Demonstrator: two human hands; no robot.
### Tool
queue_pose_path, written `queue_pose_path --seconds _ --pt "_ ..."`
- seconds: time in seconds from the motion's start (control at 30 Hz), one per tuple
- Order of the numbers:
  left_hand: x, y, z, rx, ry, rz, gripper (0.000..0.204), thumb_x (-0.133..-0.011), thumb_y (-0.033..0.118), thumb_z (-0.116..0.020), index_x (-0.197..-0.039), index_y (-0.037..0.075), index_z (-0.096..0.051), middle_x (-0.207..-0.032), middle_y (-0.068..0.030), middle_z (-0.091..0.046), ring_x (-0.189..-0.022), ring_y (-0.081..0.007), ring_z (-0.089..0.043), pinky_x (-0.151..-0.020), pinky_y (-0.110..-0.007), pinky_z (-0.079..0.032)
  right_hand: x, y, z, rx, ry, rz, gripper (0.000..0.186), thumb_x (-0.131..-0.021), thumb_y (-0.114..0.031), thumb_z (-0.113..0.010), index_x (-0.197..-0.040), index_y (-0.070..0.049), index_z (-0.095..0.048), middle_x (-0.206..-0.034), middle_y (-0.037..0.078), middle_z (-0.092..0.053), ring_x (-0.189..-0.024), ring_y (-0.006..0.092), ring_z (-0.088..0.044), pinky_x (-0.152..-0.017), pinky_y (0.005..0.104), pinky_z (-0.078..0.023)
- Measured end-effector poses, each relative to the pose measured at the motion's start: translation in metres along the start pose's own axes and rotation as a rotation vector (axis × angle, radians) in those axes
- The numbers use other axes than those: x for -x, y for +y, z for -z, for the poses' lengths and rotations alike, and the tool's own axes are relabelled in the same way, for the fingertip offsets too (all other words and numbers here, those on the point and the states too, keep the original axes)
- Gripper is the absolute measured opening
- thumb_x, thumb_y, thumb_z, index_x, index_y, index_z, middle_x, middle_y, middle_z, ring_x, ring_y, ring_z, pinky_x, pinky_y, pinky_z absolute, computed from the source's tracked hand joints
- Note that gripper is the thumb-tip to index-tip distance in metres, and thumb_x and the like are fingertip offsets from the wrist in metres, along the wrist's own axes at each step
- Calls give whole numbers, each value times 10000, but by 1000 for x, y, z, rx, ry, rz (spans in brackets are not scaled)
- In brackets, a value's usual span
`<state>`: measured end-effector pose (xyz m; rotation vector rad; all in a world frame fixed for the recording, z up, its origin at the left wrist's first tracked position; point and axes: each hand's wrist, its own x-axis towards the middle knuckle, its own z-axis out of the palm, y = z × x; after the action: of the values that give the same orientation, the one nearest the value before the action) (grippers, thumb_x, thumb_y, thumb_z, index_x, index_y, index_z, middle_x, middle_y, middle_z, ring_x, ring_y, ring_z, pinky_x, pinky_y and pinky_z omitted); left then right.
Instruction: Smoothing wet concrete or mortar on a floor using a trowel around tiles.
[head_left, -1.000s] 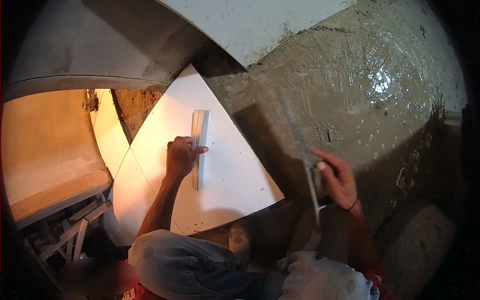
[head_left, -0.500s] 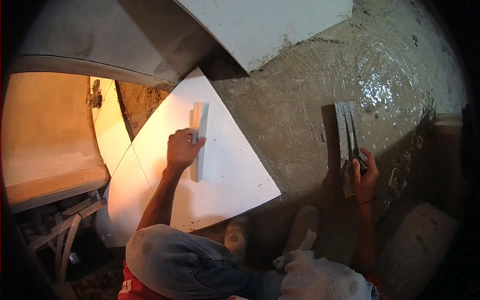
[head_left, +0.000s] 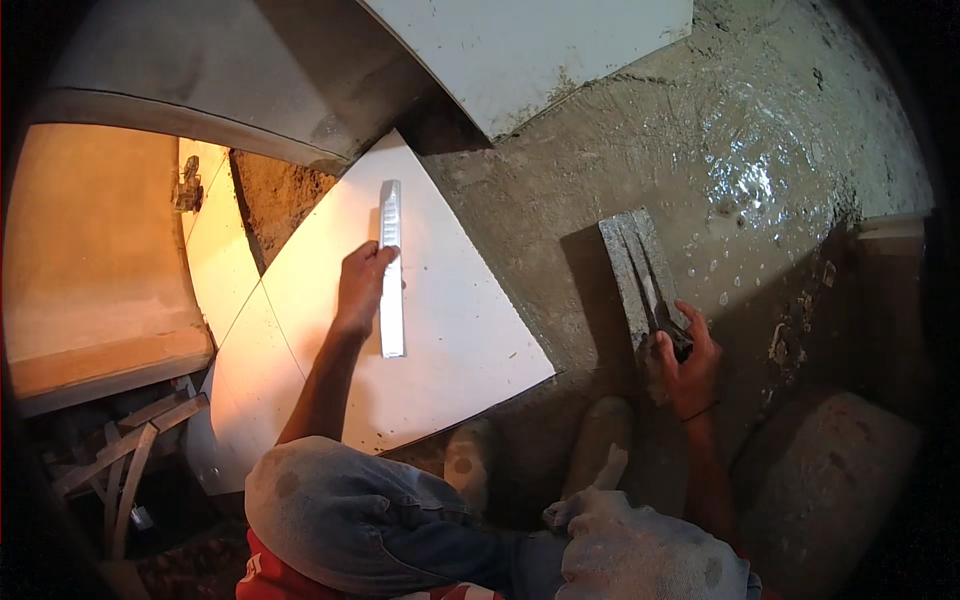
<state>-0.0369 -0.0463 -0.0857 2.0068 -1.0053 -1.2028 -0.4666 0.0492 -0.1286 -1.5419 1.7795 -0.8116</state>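
My left hand (head_left: 362, 290) is closed round a narrow, straight metal bar (head_left: 392, 315), held roughly upright in the picture above a large white tile (head_left: 465, 325). One end of the bar looks bevelled, and its face shines in the light. On the right, my right hand (head_left: 690, 362) grips the handle of a plastering trowel (head_left: 622, 268), a flat rectangular blade smeared with grey mortar. The trowel hangs over wet grey mortar (head_left: 530, 240) and casts a shadow to its left. Whether its blade touches the mortar, I cannot tell.
Another white slab (head_left: 560, 60) overhangs at the top. Watery mortar (head_left: 745, 185) glistens at the upper right. A wooden frame (head_left: 135, 465) stands at lower left, below an orange-lit panel (head_left: 100, 240). My bent knees and feet are at the bottom.
My right hand has moved left with the trowel, which now leans with its far end to the left. The bar in my left hand has turned, showing a brighter face.
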Motion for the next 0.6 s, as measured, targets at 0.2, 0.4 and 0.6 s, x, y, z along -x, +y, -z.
queue_pose_path --seconds 0.2,0.4,0.6 --pt "16 -3 -12 50 -94 63 221 -922 186 -656 -981 -26 -633 -840 -69 -682 -719 -139 -661 -626 -292 -555 -4 8 1 187 55 -83 461 -856 -126 -698 -1291 -52 -564 -1027 194 -634 -909 347 -636 -802 403 -500" --pt "41 23 -63 198 -486 -86 292 -873 152 -755 -1077 -30 -654 -952 -87 -698 -843 -164 -690 -737 -310 -599 11 -62 -10 100 124 157 561 -845 -169 -727 -1349 -39 -517 -1216 190 -558 -1163 333 -540 -1043 447 -375" --pt "54 26 -103 166 -714 -330 372 -867 188 -768 -1144 -30 -650 -1037 -94 -692 -977 -192 -664 -886 -348 -550 7 -105 -65 -452 -488 -40 456 -916 -194 -686 -1281 13 -510 -1022 151 -628 -897 230 -634 -838 367 -508"
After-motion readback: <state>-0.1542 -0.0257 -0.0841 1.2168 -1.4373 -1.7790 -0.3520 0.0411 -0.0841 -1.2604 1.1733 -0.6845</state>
